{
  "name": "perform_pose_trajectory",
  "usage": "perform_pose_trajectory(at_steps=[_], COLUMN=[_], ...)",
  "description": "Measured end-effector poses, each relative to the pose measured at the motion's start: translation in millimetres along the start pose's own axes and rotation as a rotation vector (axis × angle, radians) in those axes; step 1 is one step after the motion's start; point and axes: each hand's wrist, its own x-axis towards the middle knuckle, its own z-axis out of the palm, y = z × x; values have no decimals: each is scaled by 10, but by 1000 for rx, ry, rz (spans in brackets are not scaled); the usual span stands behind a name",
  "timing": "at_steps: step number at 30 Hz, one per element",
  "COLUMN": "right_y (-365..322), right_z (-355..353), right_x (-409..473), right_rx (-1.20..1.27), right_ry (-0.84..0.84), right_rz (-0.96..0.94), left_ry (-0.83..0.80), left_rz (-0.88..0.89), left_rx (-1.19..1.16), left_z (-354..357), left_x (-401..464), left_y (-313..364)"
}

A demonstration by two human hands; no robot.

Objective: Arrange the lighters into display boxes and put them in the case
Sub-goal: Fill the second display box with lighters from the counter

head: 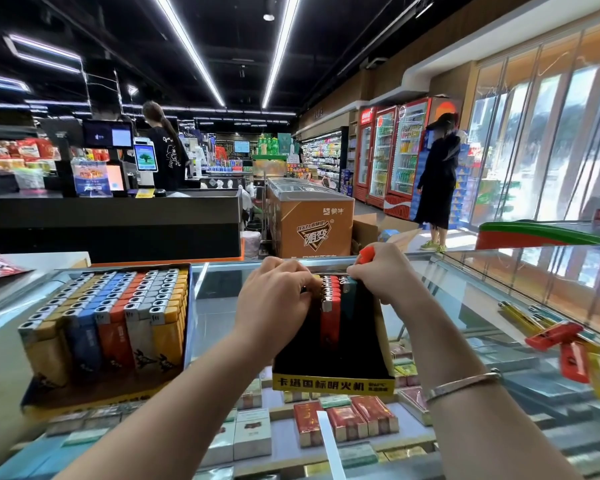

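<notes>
A black display box with a yellow front strip stands on the glass case in the middle. It holds a row of red lighters and a teal lighter at its back. My left hand grips the lighters at the box's back left. Above the box's back right corner, my right hand holds a red lighter. A full display box of yellow, blue, orange and grey lighters sits to the left.
Loose red and yellow lighters lie on the glass at the right. Cigarette packs show under the glass. A black checkout counter and an orange freezer stand beyond, with two people further back.
</notes>
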Motion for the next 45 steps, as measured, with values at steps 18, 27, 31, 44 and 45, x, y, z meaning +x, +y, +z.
perform_pose_trajectory(at_steps=[18, 27, 31, 44, 45], right_y=[-229, -270, -259, -54, -49], right_z=[-62, 25, 5, 91, 108], right_x=[-173, -200, -185, -28, -23], right_rx=[1076, 1006, 891, 700, 689], right_ry=[-264, -256, -261, 36, 36], right_rz=[-94, -219, -223, 4, -2], left_ry=[79, 132, 264, 13, 7], left_rz=[1, -132, -233, -44, -34], left_rx=[-370, -704, -994, -609, -613], left_z=[-156, -179, -260, -305, -307], left_x=[-51, -31, 9, -50, -47], left_y=[145, 106, 68, 125, 123])
